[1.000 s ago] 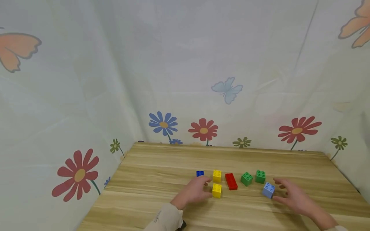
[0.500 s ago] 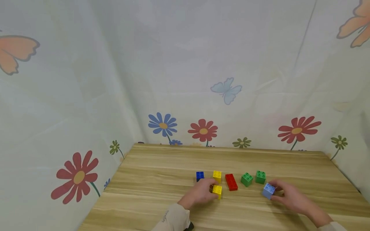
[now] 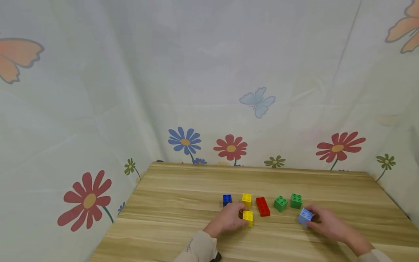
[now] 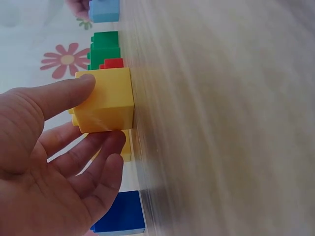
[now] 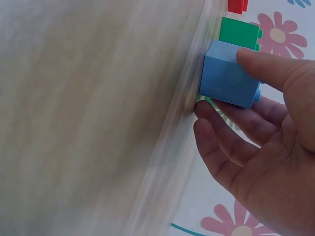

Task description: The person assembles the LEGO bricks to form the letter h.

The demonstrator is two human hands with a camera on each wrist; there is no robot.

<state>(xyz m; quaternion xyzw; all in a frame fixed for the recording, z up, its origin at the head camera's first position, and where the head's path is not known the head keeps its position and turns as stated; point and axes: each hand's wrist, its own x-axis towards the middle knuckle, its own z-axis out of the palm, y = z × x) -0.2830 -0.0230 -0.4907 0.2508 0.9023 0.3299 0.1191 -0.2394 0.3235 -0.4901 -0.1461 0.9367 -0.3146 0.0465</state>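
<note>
My left hand (image 3: 228, 219) pinches the nearer yellow toy brick (image 3: 247, 217) between thumb and fingers. In the left wrist view that yellow brick (image 4: 104, 101) looks to be at table level, with the thumb on its near side. At the right, my right hand (image 3: 330, 223) pinches a light blue toy brick (image 3: 305, 216). In the right wrist view the thumb lies on one face of the light blue brick (image 5: 229, 73) and fingers bear on another. Whether either brick is lifted, I cannot tell.
Behind the left hand are a dark blue brick (image 3: 227, 199) and a second yellow brick (image 3: 247, 199). Between the hands lie a red brick (image 3: 263, 206) and two green ones, one a green brick (image 3: 280, 203). A printed curtain (image 3: 209, 72) hangs behind the wooden table (image 3: 183, 182).
Both hands have come onto their bricks: the left moved right and took hold of the yellow brick, while the right closed round the light blue one. The other bricks stay put.
</note>
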